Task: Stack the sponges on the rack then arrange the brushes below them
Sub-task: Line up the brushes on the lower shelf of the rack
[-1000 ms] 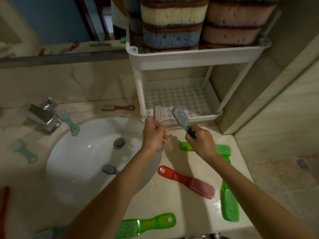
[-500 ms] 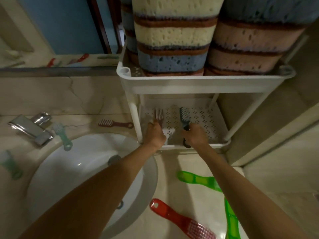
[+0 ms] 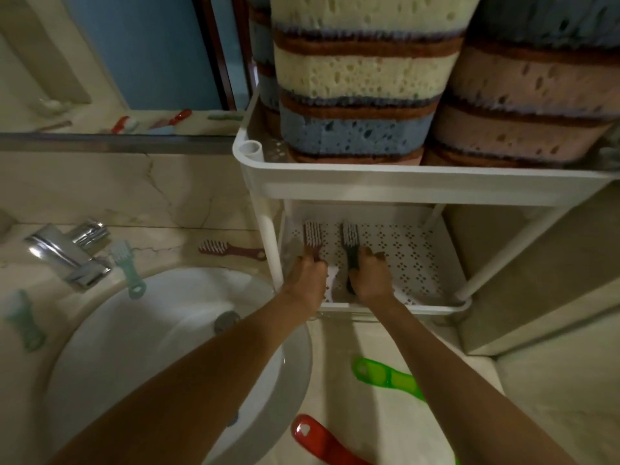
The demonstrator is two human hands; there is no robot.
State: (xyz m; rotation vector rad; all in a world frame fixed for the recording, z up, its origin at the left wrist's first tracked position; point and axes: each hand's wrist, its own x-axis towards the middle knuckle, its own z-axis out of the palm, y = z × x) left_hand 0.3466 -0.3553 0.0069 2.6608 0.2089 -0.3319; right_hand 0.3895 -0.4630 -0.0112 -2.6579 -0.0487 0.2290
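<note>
Both hands inside the rack (image 3: pixel 369 189), on its lower shelf (image 3: pixel 419 263), one brush each.
Head view: both arms stretched forward, side by side. Left hand (image 3: pixel 307 275) grips the maroon brush (image 3: pixel 312 238) by its handle; right hand (image 3: pixel 367 276) grips the dark brush (image 3: pixel 350 245) the same way. Brush heads point away from the hands, parallel, near each other; resting on the shelf or just above it, can't tell. Sponges (image 3: pixel 362 95) stacked on the top shelf.

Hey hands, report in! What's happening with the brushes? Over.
Left hand grips maroon brush, right hand grips dark brush. Both inside lower shelf, under stacked sponges. Nothing blocking.
</note>
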